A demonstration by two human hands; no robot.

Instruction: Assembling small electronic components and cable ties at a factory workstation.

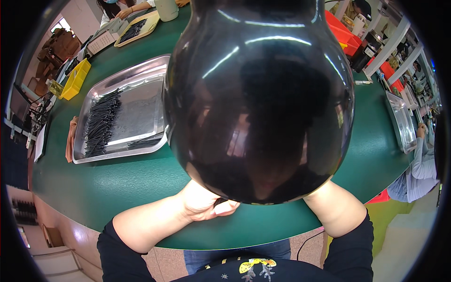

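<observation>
A large glossy black dome [263, 122], rounded like a lamp shade, fills the middle and covers most of the space in front of me. My left hand [209, 202] comes out from under its lower left edge, fingers curled, with a bit of something dark at them that is too hidden to name. Only the wrist of my right hand [319, 195] shows at the dome's lower right edge; its fingers are out of sight. To the left lies a shallow metal tray [141, 141] with many thin black cable-like pieces [102, 122] heaped in its left part.
The green table [127, 181] curves around me. A brown cloth [72, 138] and a yellow bin [76, 79] are at the left. Across the table, a person's hand [124, 13] is near a cream tray [152, 19]. Another metal tray [400, 122] and red bins [339, 30] stand at right.
</observation>
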